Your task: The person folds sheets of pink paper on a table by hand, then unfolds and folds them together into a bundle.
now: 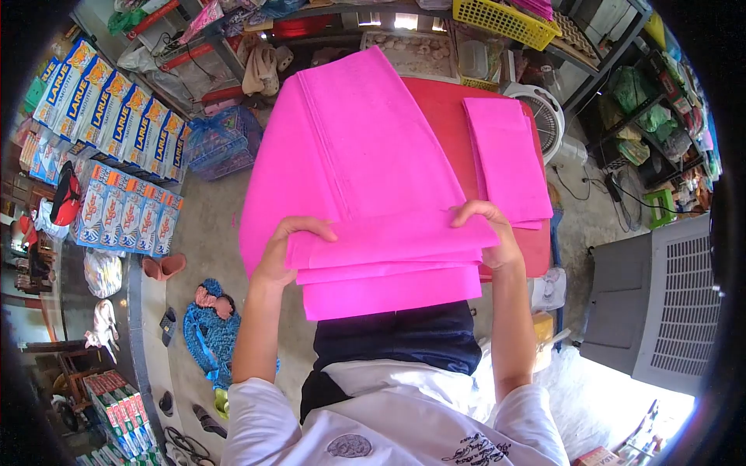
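A long sheet of pink fabric (373, 140) covers much of the red table (435, 105) and runs down toward my body. Its near end lies in several folded layers between my hands. My left hand (291, 245) grips the left edge of these folds, thumb on top and fingers hidden underneath. At the right edge, my right hand (493, 233) holds the same folds, thumb side uppermost. A separate folded pink cloth (509, 159) rests on the table's right side, touched by neither hand.
Stacked drink cartons (116, 116) stand at the left. A blue basket (221, 144) is beyond the table's left side. A white fan (540, 116) and a grey cooler (653, 303) stand at the right. Slippers and a blue cloth (210, 334) lie on the floor.
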### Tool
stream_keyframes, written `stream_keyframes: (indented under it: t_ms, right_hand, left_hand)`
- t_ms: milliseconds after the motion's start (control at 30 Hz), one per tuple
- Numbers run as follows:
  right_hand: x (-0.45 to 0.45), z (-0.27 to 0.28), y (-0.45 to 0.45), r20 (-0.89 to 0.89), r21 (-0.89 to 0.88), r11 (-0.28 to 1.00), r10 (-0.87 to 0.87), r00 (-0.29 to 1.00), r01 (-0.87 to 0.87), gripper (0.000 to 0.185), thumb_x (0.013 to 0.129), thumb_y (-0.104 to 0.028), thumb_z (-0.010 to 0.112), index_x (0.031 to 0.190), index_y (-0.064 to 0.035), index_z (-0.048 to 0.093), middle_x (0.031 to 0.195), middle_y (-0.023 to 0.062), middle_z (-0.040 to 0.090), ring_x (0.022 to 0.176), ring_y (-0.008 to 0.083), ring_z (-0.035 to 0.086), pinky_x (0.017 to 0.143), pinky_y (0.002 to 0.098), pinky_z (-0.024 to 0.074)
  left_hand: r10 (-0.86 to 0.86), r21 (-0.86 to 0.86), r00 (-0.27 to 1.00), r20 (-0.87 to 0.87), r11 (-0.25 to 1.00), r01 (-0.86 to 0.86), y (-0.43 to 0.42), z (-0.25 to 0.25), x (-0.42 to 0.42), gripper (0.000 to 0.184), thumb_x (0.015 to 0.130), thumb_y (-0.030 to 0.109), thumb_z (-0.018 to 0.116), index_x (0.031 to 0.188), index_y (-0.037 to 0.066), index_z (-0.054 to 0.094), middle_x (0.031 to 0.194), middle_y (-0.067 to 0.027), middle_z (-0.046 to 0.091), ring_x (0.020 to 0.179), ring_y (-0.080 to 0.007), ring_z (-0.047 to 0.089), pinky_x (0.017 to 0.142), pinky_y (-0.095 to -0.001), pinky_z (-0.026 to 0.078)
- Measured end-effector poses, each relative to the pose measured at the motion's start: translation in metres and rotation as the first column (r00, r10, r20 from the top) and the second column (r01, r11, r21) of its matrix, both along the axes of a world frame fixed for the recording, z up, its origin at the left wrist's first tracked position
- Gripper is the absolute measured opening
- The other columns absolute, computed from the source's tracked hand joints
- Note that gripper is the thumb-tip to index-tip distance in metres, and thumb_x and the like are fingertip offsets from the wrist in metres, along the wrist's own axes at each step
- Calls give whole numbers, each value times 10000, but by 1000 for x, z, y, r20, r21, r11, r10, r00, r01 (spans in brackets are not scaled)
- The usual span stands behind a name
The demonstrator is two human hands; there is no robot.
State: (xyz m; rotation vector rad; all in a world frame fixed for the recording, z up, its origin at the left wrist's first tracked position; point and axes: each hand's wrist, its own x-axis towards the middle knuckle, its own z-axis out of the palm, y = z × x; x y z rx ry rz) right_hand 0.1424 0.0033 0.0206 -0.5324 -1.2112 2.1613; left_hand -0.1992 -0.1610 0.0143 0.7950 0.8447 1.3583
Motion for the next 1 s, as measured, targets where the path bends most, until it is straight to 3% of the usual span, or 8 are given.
stream_keyframes:
  t_ms: [67,200,367,533,667,767,933,1000]
  right_hand:
    - [5,-2,6,-56,19,997,78,995,-77,224,900,-155,663,981,40,740,1033,162,731,938,220,684,899,343,529]
    - [4,17,6,-87,86,991,113,990,-105,267,865,-234,712,948,18,742,995,150,727,960,197,658,933,343,488]
    - [5,13,2,273,323,942,1,962,-92,327,838,-156,795,1093,33,717,1108,134,709,1071,167,633,986,326,477]
    - [-21,33,-11,238,312,942,-202,950,122,677,812,26,812,1434,46,544,1381,128,602,1236,167,577,1065,320,464]
    - [-22,29,-17,228,455,874,-302,926,172,710,861,34,790,1494,40,468,1347,138,620,1167,163,617,1034,317,506]
    - [-24,40,-22,176,433,859,-378,909,273,668,869,19,791,1465,58,490,1310,134,644,1154,168,630,1028,319,511]
    - [-17,5,-16,221,250,924,-345,912,290,549,914,-86,785,1391,58,554,1219,131,692,1160,165,630,991,315,525]
    - [-14,-8,-20,319,270,942,-283,904,199,477,939,-150,770,1329,53,585,1125,118,711,1013,151,672,850,291,560]
  left_hand:
    - [32,-25,999,11,999,-32,-1,4,0,106,863,55,674,813,17,759,918,-101,745,930,-175,691,991,-344,504]
    - [-15,92,940,-340,995,49,0,28,-1,118,826,22,638,746,28,725,791,-48,722,840,-151,646,1079,-356,419]
    - [26,147,818,-574,986,72,0,54,4,162,822,22,573,721,21,699,753,-29,698,837,-146,622,1084,-343,395]
    - [-34,19,990,-139,999,37,-4,42,2,281,886,138,525,1069,-6,683,1024,-90,707,937,-163,642,1000,-329,455]
    - [85,-29,988,127,996,-82,-7,30,10,522,929,316,621,1321,-26,576,1228,-129,664,1066,-183,654,970,-333,495]
    - [158,4,987,40,987,-158,-11,18,21,561,961,344,690,1351,-42,570,1259,-113,661,1156,-179,631,970,-348,510]
    - [173,-112,927,-334,969,-221,-16,-3,20,368,1007,158,675,1320,-19,595,1288,-74,649,1140,-139,625,947,-326,518]
    - [169,-103,904,-393,969,-226,-14,-2,21,311,1021,109,650,1301,-16,598,1267,-62,654,1109,-127,634,943,-312,516]
